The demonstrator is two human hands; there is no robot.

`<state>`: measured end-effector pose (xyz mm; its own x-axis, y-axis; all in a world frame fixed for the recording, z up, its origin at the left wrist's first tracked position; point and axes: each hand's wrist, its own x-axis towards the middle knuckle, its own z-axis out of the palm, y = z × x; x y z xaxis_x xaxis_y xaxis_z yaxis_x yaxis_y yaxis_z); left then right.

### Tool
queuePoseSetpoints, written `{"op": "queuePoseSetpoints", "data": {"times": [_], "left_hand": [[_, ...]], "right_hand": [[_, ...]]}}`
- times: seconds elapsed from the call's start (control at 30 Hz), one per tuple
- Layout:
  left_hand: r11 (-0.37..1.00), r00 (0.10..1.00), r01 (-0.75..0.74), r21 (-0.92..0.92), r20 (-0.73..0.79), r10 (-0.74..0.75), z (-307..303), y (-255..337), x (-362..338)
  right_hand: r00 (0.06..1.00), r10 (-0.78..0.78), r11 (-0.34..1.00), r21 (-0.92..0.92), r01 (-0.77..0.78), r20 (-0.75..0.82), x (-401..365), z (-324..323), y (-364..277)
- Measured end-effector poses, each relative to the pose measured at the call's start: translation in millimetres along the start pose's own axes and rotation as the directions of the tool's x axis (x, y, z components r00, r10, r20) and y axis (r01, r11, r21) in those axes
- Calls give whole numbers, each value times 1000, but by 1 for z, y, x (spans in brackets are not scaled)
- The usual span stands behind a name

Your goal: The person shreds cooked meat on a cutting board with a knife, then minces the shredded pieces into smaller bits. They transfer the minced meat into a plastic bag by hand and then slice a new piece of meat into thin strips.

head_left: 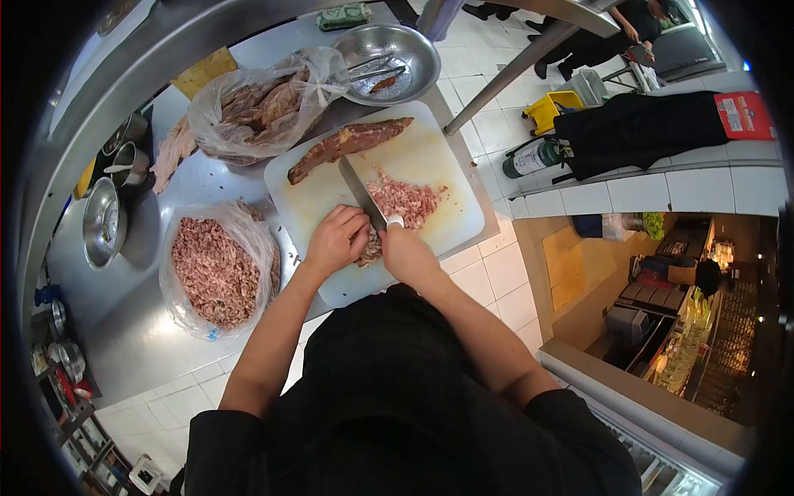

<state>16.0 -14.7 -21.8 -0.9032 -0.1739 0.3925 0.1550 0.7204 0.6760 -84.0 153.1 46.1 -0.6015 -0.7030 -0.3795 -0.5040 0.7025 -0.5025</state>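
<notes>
One steel tabletop, white cutting board on it, clear bag of chopped meat beside, uncut meat piece and diced pile on board, right hand gripping knife, left hand bunched on cut meat.

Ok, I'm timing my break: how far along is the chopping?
Looks done: chopped meat in one bag, a pile on the board. In progress: right hand holds the knife, left hand beside it. Apparently left: long slab, large pieces in the other bag.
</notes>
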Motion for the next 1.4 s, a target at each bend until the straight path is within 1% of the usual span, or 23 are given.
{"op": "queuePoseSetpoints", "data": {"times": [0.07, 0.13, 0.27, 0.37, 0.43, 0.47, 0.53, 0.57, 0.63, 0.73, 0.77, 0.83, 0.87, 0.93, 0.97, 1.03, 1.07, 1.17, 1.2, 1.27, 1.3, 1.37, 1.4], "left_hand": [[1000, 1000, -4, 2, -21, 4, -2, -3, 9], [999, 1000, -29, 29, 11, 28, -3, -3, 5], [1000, 999, -6, 29, 43, 4, -4, -4, 3], [1000, 992, 31, -4, 123, -31, -14, -1, 5], [998, 999, 23, -59, 49, -20, -21, 1, 8], [998, 998, 30, -56, 49, -27, -23, 1, 8], [999, 988, 20, -25, 153, -16, -26, -3, 3], [999, 988, 26, -23, 153, -22, -27, -3, 2], [999, 979, 30, 19, 202, -33, -27, -2, 0], [999, 978, 48, 6, 202, -49, -27, -1, 1], [999, 979, 40, 10, 198, -41, -28, -3, 0], [999, 991, -36, -30, 128, 40, -29, -6, -1], [999, 991, -36, -28, 126, 39, -30, -5, 1], [999, 989, -28, -16, 145, 30, -32, 0, 0], [999, 989, -29, -18, 146, 31, -32, -2, 0], [998, 973, 56, 30, 221, -61, -31, -3, -1], [998, 974, 58, 29, 220, -63, -30, -4, -2], [998, 979, 49, -32, 201, -41, -33, -5, -1], [999, 982, 40, -24, 184, -34, -33, -4, 0], [999, 984, 37, -22, 173, -33, -32, -3, -5], [999, 981, 31, -12, 194, -28, -32, -5, -5], [1000, 976, 27, -5, 215, -26, -32, -7, -6], [999, 978, 47, -19, 204, -42, -31, -8, -7]], "right_hand": [[999, -34, 999, 17, 35, -31, -3, -18, -4], [998, 1, 1000, 2, -1, 69, -27, -27, -11], [997, 81, 996, 34, -81, 7, -28, 16, -5], [999, 41, 995, 86, -41, 8, -6, 12, -5], [997, -68, 995, 72, 70, -39, -1, -2, -3], [997, -71, 995, 74, 73, -33, -11, -12, -7], [994, 0, 1000, -1, 0, 112, -40, -29, -20], [993, -2, 1000, 0, 2, 118, -44, -23, -22], [996, 64, 998, -20, -63, 60, -46, -8, -25], [998, 26, 1000, -1, -26, 56, -8, 20, -5], [999, 22, 1000, -2, -22, 46, -6, 12, -8], [997, -59, 998, 5, 59, 45, -6, -5, -11], [997, -61, 998, 5, 61, 45, -13, -9, -14], [994, 33, 999, -22, -31, 106, -35, -8, -20], [994, 36, 999, -23, -34, 106, -30, 2, -19], [998, 62, 998, -8, -62, -6, -17, 31, -13], [998, 61, 998, -10, -61, -4, -10, 28, -11], [991, -123, 990, 67, 126, -50, 9, 11, -5], [991, -127, 989, 65, 130, -52, 0, 7, -7], [999, -43, 997, 60, 43, 0, -30, 8, -12], [999, -47, 997, 56, 47, 0, -27, 18, -10], [994, 33, 999, 34, -30, -100, -18, 48, -7], [995, 30, 999, 30, -27, -95, -14, 39, -10]]}}
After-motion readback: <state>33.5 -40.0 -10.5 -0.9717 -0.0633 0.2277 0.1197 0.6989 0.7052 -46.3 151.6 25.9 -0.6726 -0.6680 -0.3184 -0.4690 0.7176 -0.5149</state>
